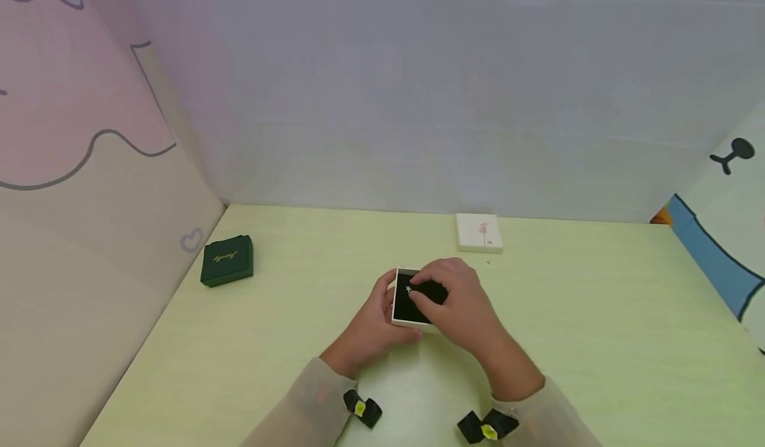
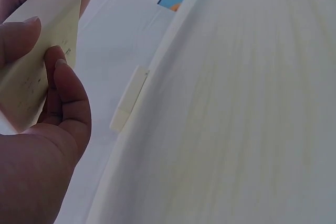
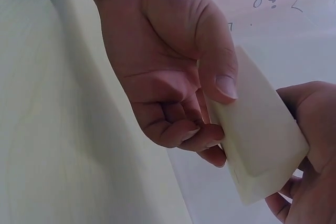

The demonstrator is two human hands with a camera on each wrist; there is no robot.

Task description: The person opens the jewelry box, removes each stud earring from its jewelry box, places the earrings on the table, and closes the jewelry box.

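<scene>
A pale backdrop (image 1: 454, 101) is seen upright behind a light yellow-green table (image 1: 597, 314), along its far edge. From the near edge, two light sleeves are extended over the surface, the left sleeve (image 1: 305, 404) and the right sleeve (image 1: 550, 417). The left hand (image 1: 370, 327) is curled about the left and near sides of an uncovered white box (image 1: 412, 325), which is gripped and held up over the middle of the surface, clear of it in the wrist views. The right hand (image 1: 460, 301) is placed over the box, with thumb and index finger bent inward, their tips close together; the remaining fingers are seen curled in the right wrist view. A dark green box (image 1: 227, 261), marked with gold script, is located by the left edge, near the far left corner. A flat white case (image 1: 472, 238), printed with a pink flower (image 1: 483, 230), is located at the far edge, right of its centre. The held box is lined with a black insert (image 1: 409, 311). On this insert a small silvery star ornament (image 1: 409, 289) is observed just beside the right fingertips; whether it is pinched cannot be told.
</scene>
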